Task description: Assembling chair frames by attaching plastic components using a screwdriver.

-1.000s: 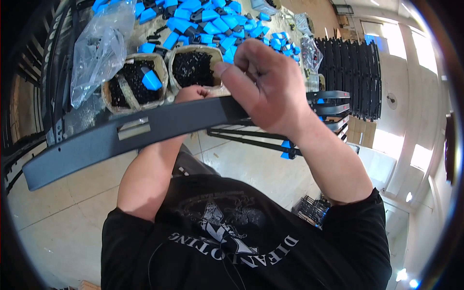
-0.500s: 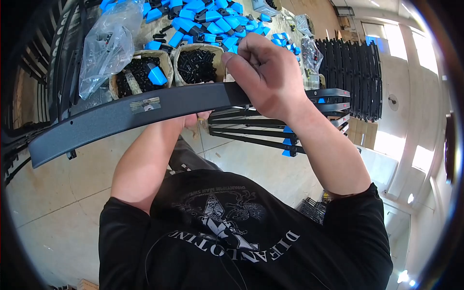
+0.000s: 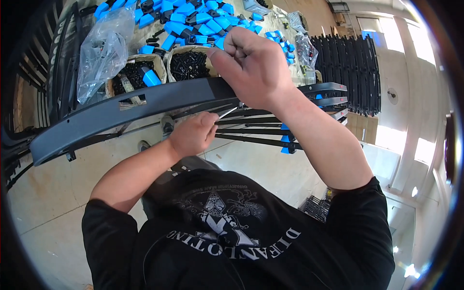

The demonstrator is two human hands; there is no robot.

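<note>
At the left, the free end of a long dark bar (image 3: pixel 169 96) juts out over the floor (image 3: pixel 53 203), its face smooth and gently curved. The bar looks stiff, perhaps moderately heavy; with so much length overhanging, it would likely tip or swing if held at one end alone. Its finish could be a little slippery, so a grip wrapped round both long edges seems surer than a pinch on the face. Behind it lie a clear plastic bag (image 3: pixel 104 60) and a container (image 3: pixel 160 64) of small black parts. Next comes the rectangular cut-out, whose edges may be sharp and make a poor handhold; the plain stretch beside it seems better. A second container (image 3: pixel 169 63) stands just beyond.

Below the middle of the bar, the left hand (image 3: pixel 195 134) is closed around a thin rod (image 3: pixel 228 112), its tip near the bar's underside. The right hand (image 3: pixel 261 70), apart from the left, lies over the bar's right-hand part with fingers curled; whether it clamps anything cannot be told. That spot seems suited to steadying. Farther right stands a stack of dark bars (image 3: pixel 348 75).
</note>
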